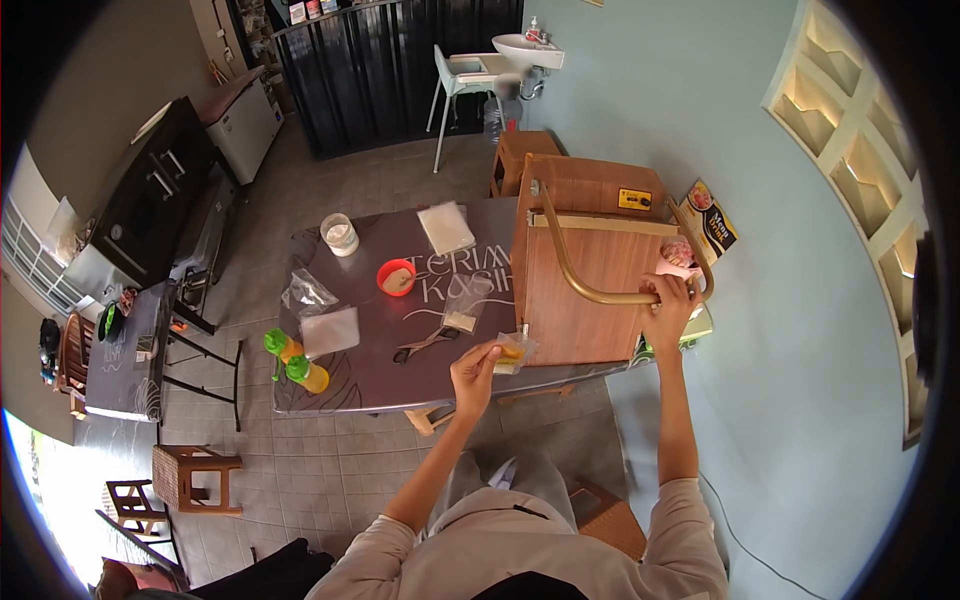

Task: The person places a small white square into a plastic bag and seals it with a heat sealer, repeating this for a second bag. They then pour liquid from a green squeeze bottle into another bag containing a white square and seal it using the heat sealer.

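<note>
My left hand [474, 380] pinches a small clear plastic sachet [513, 352] with something yellow-orange in it, at the front left corner of a brown wooden-looking box [585, 270]. The fingers of my right hand [668, 305] are wrapped round a gold-coloured metal bar [590, 291], a bent handle that reaches across the box top. Left of the box lie black-handled scissors [425, 345] and a small pale packet [461, 321]. A red bowl [397, 278] holds pale powder and what looks like a spoon.
On the dark table cover [380, 385] stand two yellow bottles with green caps [307, 373] and a clear tub [340, 236]. Stacks of clear bags [446, 229] lie there too. A menu sign [708, 222] leans near the right wall, and a stool [608, 518] stands below.
</note>
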Tool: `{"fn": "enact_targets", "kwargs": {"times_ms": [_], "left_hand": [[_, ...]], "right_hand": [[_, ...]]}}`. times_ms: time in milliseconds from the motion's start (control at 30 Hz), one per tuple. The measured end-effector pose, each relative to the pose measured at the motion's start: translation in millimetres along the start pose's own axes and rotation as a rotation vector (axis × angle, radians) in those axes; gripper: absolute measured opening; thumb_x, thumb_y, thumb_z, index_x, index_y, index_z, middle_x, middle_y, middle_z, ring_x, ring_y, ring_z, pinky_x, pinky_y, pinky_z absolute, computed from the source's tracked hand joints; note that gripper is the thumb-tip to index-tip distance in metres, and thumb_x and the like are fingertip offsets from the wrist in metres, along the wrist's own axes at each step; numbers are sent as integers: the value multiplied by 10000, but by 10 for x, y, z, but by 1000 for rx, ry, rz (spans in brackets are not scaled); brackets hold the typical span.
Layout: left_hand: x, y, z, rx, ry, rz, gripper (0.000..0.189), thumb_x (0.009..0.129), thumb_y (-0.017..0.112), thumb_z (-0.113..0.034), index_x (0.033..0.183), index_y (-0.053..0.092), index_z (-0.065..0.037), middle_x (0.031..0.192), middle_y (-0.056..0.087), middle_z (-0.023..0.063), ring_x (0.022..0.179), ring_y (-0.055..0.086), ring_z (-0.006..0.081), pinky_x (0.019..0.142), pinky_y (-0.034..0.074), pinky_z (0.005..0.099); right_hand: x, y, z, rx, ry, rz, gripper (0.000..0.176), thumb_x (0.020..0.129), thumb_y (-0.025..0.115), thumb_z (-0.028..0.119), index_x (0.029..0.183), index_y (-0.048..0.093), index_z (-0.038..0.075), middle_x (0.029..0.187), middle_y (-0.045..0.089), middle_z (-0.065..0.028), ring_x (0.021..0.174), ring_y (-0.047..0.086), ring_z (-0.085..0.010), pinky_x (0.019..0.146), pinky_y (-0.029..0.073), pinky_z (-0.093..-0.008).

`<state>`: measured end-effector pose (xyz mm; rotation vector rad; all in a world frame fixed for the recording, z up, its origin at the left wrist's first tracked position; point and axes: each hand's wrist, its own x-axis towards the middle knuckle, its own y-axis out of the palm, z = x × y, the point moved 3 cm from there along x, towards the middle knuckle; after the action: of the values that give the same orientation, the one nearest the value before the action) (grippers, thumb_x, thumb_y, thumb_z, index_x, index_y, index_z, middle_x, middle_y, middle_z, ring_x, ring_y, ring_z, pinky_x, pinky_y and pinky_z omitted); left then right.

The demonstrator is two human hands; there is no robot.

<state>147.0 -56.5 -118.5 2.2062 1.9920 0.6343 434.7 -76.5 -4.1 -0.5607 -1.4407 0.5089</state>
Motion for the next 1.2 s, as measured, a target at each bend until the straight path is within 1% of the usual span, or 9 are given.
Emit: {"fn": "enact_targets", "kwargs": {"times_ms": [67, 100, 300, 500, 600, 667, 867, 1100, 1200], "left_hand": [[51, 69, 27, -25, 19, -6, 195, 863, 595, -68, 999, 628, 67, 881, 613, 68, 798, 548, 83, 714, 442, 188], [59, 101, 57, -25, 13, -8, 195, 863, 595, -68, 999, 628, 67, 881, 613, 68, 798, 548, 83, 714, 442, 188], [258, 459, 268, -25, 6, -50, 189, 868, 589, -76, 992, 632, 60, 861, 611, 59, 796, 557, 84, 699, 444, 188], [514, 874, 511, 24, 35, -106, 214, 872, 595, -119, 985, 635, 58, 860, 611, 58, 785, 560, 84, 692, 447, 192], [706, 1001, 717, -5, 68, -190, 224, 872, 599, -136, 988, 637, 52, 860, 612, 57, 775, 562, 82, 689, 449, 194], [819, 1075, 809, -4, 38, -224, 226, 878, 595, -146, 987, 637, 47, 861, 635, 26, 781, 561, 71, 713, 440, 199], [1175, 1198, 1038, 8, 71, -284, 244, 873, 604, -162, 1000, 641, 43, 871, 650, 34, 784, 569, 72, 716, 448, 202], [1396, 1323, 1067, 44, 62, -307, 264, 862, 622, -184, 1001, 644, 39, 866, 653, 39, 787, 571, 79, 714, 448, 207], [1429, 1391, 1081, 49, 47, -344, 246, 869, 609, -176, 968, 654, 45, 808, 646, 31, 734, 549, 64, 669, 452, 202]], "right_hand": [[180, -109, -10, 127, 64, -74, 162, 653, 673, 63, 774, 620, 156, 670, 504, 11, 758, 531, -152, 941, 247, -428], [300, -143, -40, 161, 107, -117, 154, 637, 649, 32, 718, 602, 154, 619, 502, 12, 701, 505, -176, 869, 282, -379], [1292, -326, -93, 132, -52, -220, 159, 625, 598, 28, 702, 607, 167, 574, 531, 30, 652, 513, -169, 740, 323, -321], [1999, -188, -228, 131, -67, -110, 115, 654, 609, 89, 688, 607, 198, 515, 536, 34, 550, 520, -153, 617, 334, -309], [2200, -87, -280, 159, -99, -109, 102, 659, 627, 112, 684, 605, 208, 498, 525, 35, 512, 517, -153, 591, 328, -316], [2266, -49, -284, 157, -119, -123, 99, 658, 635, 119, 679, 601, 210, 490, 521, 37, 507, 518, -151, 584, 325, -316], [2254, -72, -254, 151, -151, -182, 102, 649, 655, 135, 661, 585, 207, 508, 529, 56, 498, 498, -141, 570, 310, -306], [2212, -82, -250, 159, -192, -199, 106, 648, 658, 136, 653, 577, 204, 507, 506, 79, 488, 469, -119, 563, 293, -291], [2181, -99, -234, 153, -183, -205, 107, 651, 655, 134, 651, 574, 203, 499, 495, 78, 486, 463, -113, 564, 290, -288]]}}
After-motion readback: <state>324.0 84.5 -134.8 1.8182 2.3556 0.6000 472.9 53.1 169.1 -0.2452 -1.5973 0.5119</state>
